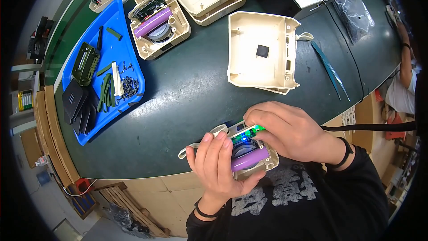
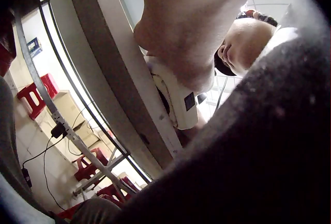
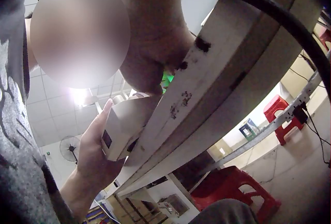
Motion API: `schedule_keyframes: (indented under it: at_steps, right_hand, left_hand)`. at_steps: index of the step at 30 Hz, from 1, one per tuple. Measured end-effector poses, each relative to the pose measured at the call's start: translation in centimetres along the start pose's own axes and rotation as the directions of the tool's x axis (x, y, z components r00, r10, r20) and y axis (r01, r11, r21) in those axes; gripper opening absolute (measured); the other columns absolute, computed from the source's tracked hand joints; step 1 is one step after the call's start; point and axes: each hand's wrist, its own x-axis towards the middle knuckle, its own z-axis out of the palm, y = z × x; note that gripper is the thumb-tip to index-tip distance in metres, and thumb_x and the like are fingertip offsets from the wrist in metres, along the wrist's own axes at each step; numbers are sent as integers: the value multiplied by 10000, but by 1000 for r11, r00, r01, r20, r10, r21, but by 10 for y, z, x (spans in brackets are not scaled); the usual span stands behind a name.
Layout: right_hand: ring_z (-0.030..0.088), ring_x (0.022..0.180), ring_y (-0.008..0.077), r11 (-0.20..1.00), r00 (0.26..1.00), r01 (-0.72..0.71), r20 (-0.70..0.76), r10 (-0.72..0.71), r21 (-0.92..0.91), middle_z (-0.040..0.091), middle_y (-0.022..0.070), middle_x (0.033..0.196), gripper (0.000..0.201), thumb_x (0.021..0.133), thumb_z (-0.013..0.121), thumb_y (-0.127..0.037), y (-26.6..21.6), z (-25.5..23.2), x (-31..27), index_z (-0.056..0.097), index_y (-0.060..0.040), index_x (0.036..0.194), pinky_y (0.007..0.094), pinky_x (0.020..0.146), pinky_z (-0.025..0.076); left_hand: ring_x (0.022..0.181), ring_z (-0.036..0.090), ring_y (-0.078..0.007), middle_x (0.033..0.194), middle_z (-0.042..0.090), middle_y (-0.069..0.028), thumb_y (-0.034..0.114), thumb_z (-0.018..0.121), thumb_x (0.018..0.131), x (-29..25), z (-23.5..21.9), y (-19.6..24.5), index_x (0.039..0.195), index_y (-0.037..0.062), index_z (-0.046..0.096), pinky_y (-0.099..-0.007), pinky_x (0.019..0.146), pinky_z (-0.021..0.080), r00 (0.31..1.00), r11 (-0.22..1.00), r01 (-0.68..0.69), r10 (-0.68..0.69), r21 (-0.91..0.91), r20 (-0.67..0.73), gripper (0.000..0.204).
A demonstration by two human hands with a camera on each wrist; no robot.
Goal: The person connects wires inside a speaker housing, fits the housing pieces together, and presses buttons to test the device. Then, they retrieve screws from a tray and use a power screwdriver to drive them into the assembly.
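Observation:
In the head view, a cream speaker housing (image 1: 272, 164) is at the table's near edge, open side up. Inside it are a purple cylindrical battery (image 1: 250, 159), a round dark speaker (image 1: 244, 148) and a circuit board (image 1: 244, 137) glowing green and blue. My left hand (image 1: 214, 163) grips the housing's left side, thumb along the near side. With curled fingers at the far edge and the thumb inside, my right hand (image 1: 290, 131) pinches the board's lit right end; its fingertips are partly hidden. A cream strap (image 1: 189, 151) sticks out left. The right wrist view shows the housing (image 3: 129, 123) from below.
Beyond the hands lies a cream cover (image 1: 243, 62) with a black pad. Teal tweezers (image 1: 327, 67) lie to its right. A blue tray (image 1: 96, 118) at left holds screws, straps and black parts. Further housings (image 1: 185, 29) stand at the back. A black cable (image 1: 370, 127) runs right.

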Motion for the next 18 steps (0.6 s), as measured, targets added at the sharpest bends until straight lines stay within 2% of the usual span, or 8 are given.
schedule_keyframes:
  at_steps: [6,8,16,18]
  right_hand:
    - [653,921,328,1000,1000,5,-2,-5,-3,624,158,1061,376,771,719,16,0,0,0,558,19,1111,386,772,551]
    - [655,923,329,1000,1000,15,-13,-15,-6,626,162,1062,383,772,722,12,1,1,-1,555,21,1116,387,774,552]
    - [660,921,331,999,998,45,-49,-46,-18,631,167,1064,402,775,728,4,3,5,-3,547,21,1133,383,774,556]
    - [636,889,299,997,993,61,-95,-64,-38,599,137,1027,323,797,710,-61,4,7,-3,561,24,1071,365,736,544]
  left_hand:
    - [1258,501,-348,1288,563,-163,638,600,838,0,0,0,1316,-5,510,-549,1157,172,1000,1000,1,-1,-3,3,807]
    - [1288,446,-383,1346,497,-204,686,525,847,-2,-1,-2,1371,-40,428,-571,1155,152,998,998,-30,27,56,53,900]
    - [1279,455,-385,1341,499,-210,685,534,842,-1,-1,-2,1370,-43,427,-565,1156,155,998,998,-33,31,56,47,906]
    - [1279,456,-386,1341,499,-211,684,534,841,-2,-1,-2,1369,-44,428,-565,1156,155,998,998,-34,32,58,45,905]
